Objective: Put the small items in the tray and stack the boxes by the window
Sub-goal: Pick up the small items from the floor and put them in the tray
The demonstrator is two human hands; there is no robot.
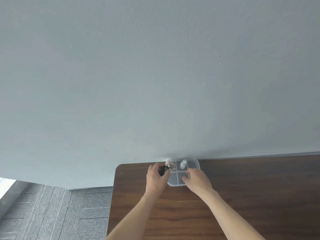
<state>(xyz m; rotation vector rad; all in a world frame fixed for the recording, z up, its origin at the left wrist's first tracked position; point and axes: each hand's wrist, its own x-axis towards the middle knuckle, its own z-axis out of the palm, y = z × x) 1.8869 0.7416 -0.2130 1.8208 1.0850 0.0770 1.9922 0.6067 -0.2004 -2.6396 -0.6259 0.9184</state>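
Two bare forearms reach up from the bottom edge over a dark wooden table (pixel 251 196), whose rounded left corner sits beside grey carpet floor (pixel 55 213) with open room to the left. A pale wall (pixel 155 75) runs along the table's far edge. The left hand (pixel 155 179) is closed around a small black item with a metal clip (pixel 164 169), held at the left rim of the tray. The clear, four-compartment tray (pixel 196 162) stands against the wall; a small white bottle (pixel 183 164) stands upright in its far right compartment. The right hand (pixel 197 179) curls over the tray's near right corner, fingers pinching something too small to identify.
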